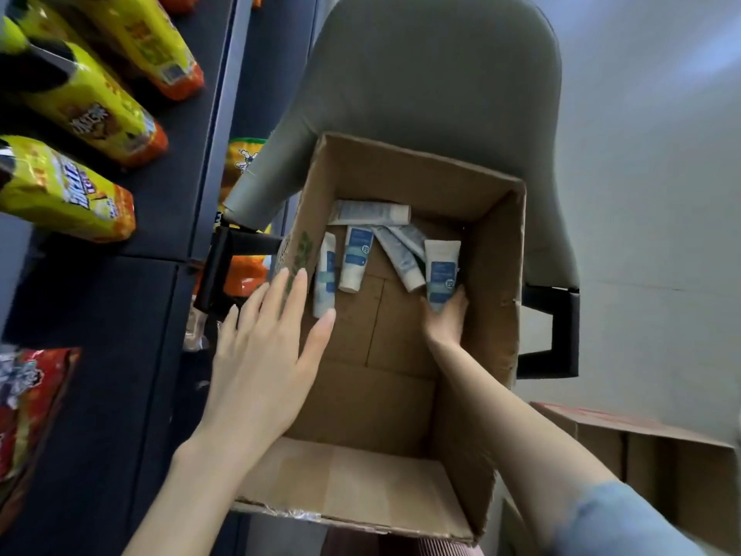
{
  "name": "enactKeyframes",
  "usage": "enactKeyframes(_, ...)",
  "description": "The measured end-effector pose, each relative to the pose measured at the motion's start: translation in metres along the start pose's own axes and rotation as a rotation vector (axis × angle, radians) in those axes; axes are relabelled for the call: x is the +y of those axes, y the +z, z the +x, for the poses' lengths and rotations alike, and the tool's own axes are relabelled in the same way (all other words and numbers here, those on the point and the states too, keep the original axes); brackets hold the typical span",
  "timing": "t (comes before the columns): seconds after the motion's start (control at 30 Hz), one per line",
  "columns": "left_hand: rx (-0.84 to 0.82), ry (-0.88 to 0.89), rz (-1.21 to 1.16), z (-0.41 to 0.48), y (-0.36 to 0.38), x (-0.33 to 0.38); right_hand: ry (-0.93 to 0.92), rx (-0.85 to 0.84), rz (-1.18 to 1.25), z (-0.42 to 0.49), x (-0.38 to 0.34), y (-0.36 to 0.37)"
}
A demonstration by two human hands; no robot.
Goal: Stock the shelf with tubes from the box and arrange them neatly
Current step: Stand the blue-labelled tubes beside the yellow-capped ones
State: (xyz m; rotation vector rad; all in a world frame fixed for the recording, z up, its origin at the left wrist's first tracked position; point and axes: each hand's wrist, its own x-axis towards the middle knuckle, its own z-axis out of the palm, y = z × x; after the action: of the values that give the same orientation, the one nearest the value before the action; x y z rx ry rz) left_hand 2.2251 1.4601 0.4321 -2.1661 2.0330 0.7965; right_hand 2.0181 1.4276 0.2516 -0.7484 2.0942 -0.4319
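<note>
Tubes (353, 258), white with blue labels, lie loose on the floor of an open cardboard box (405, 174), seen from above. The right hand (445, 321) reaches down inside the box, near its right wall. Its thumb and fingers curl round the lower end of one tube (441, 270), which points away from the hand toward the far wall. Just to the left of that grip two greyer tubes lie slanted, one partly over the other. Further left of the grip two more tubes lie side by side, lengthwise, close to the left wall. Beyond the grip, one tube lies crosswise against the far wall. The left hand (264, 355) holds nothing: its fingers are straight and a little spread, palm down, over the box's left wall, well to the left of the grip. Whether it touches the cardboard cannot be told. A pale blue sleeve (625, 519) covers the right upper arm. The box sits between the black armrests of a grey chair (421, 74), whose back rises beyond the grip. Far left of both hands stands a dark shelf (168, 202) with yellow snack bags (80, 98) and, lower, a red bag (28, 395). To the right of the right arm stands a second box (661, 467).
</note>
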Motion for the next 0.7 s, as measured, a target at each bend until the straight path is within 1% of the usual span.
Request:
enactKeyframes(0.07, -0.006, 0.005, -0.014, 0.001, 0.004, 0.0, -0.018, 0.013, -0.009, 0.007, 0.004, 0.007)
enactKeyframes(0.17, -0.024, 0.009, -0.033, 0.001, 0.013, -0.001, -0.005, -0.011, -0.029, 0.019, 0.009, 0.013)
enactKeyframes(0.27, -0.053, 0.025, -0.02, 0.001, 0.023, -0.003, 0.036, -0.112, -0.075, 0.028, 0.012, 0.013)
enactKeyframes(0.33, -0.077, 0.041, -0.021, 0.003, 0.03, -0.004, 0.08, -0.19, -0.07, 0.028, 0.012, 0.011)
enactKeyframes(0.37, -0.089, 0.044, -0.039, 0.003, 0.033, -0.004, 0.072, -0.22, -0.052, 0.025, 0.01, 0.011)
enactKeyframes(0.53, -0.136, 0.005, -0.236, 0.012, 0.047, -0.006, 0.064, -0.36, 0.194, -0.012, -0.011, 0.005)
enactKeyframes(0.63, -0.144, -0.053, -0.434, 0.019, 0.051, -0.004, -0.066, -0.503, 0.261, -0.046, -0.028, -0.008)
enactKeyframes(0.7, -0.092, -0.109, -0.603, 0.023, 0.051, -0.001, -0.166, -0.61, 0.297, -0.069, -0.038, -0.017)
